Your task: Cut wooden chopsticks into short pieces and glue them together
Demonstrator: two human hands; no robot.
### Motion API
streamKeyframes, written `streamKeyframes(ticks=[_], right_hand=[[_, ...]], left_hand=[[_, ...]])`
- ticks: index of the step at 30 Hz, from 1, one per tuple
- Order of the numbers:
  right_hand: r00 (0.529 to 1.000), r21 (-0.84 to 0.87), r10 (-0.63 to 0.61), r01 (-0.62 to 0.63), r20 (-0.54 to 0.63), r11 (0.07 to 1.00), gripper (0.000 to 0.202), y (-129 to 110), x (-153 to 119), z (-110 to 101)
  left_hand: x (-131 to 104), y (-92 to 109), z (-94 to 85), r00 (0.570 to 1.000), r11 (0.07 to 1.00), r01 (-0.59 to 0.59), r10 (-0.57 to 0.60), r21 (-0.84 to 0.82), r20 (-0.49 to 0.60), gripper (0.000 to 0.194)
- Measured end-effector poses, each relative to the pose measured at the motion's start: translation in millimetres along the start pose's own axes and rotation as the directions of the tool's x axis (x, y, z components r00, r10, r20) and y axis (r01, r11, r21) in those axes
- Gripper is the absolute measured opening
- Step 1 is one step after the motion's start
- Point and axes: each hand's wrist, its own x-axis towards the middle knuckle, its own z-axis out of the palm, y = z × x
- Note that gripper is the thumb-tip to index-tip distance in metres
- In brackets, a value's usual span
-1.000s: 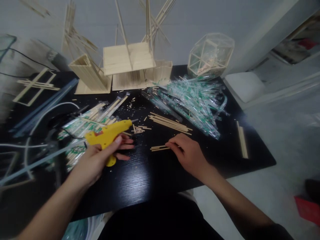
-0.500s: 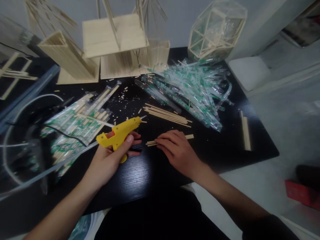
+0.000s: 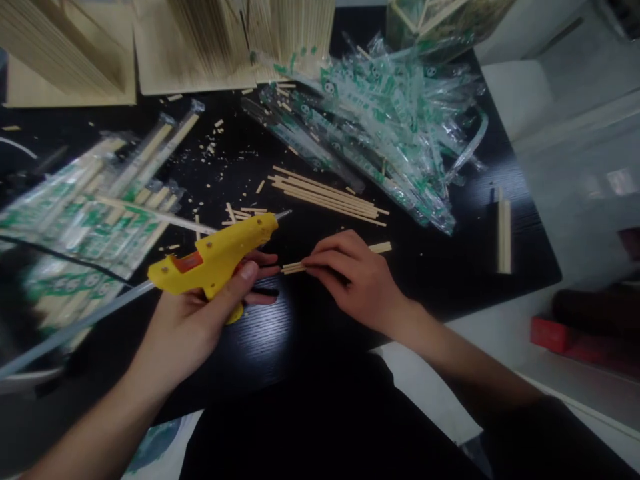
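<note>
My left hand (image 3: 200, 317) holds a yellow glue gun (image 3: 220, 250), its metal nozzle pointing up and to the right. A long translucent glue stick (image 3: 95, 320) runs out of the gun's back end. Pinched under the fingers of my right hand (image 3: 355, 277) are several thin wooden sticks (image 3: 293, 268), side by side just above or on the black table; I cannot tell which. Their left ends lie close to my left fingertips, and their right ends show beyond my right hand. Behind it lies a row of loose wooden sticks (image 3: 330, 199).
Wrapped chopsticks (image 3: 100, 227) are heaped at the left, crossed by a black cord (image 3: 65, 257). Torn plastic wrappers (image 3: 395, 127) pile up at the back right. Wooden stick structures (image 3: 295, 40) stand along the back. Two short stick pieces (image 3: 505, 233) lie near the table's right edge.
The camera view has tilted down and closer, so the back structures slide out at the top. The sticks' left ends and my left fingers are nearer each other. Both hands keep their holds.
</note>
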Motion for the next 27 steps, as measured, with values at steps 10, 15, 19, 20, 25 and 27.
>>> streamKeyframes(ticks=[10,15,19,20,25,27], right_hand=[[1.0,-0.004,0.02,-0.02,0.016,1.0,0.012,1.2,-0.2,0.1],[0.999,-0.015,0.03,-0.029,0.023,0.999,0.011,-0.2,0.8,-0.8],[0.998,-0.017,0.053,-0.052,0.04,0.999,0.011,-1.6,2.2,-1.8],[0.998,-0.013,0.056,-0.055,0.042,0.998,0.011,-1.4,2.3,-1.8],[0.998,0.01,0.058,-0.059,0.037,0.998,0.009,-0.1,1.5,-2.0],[0.994,0.015,0.101,-0.102,0.043,0.995,0.013,-1.1,1.1,-2.3]], left_hand=[[-0.7,-3.3,1.6,1.0,0.999,0.022,-0.022,-0.041,0.001,0.035],[-2.9,-4.5,0.2,0.999,0.998,0.011,-0.009,-0.061,0.031,0.034],[-3.4,-2.5,0.7,1.0,0.999,-0.013,0.013,-0.036,0.011,0.031],[-3.4,-1.7,1.2,1.0,1.0,-0.017,0.017,-0.014,-0.013,0.029],[-3.2,-1.1,3.3,1.0,1.0,0.01,-0.009,0.025,-0.029,0.03],[-2.7,-2.3,3.2,1.0,1.0,0.015,-0.014,0.024,-0.018,0.03]])
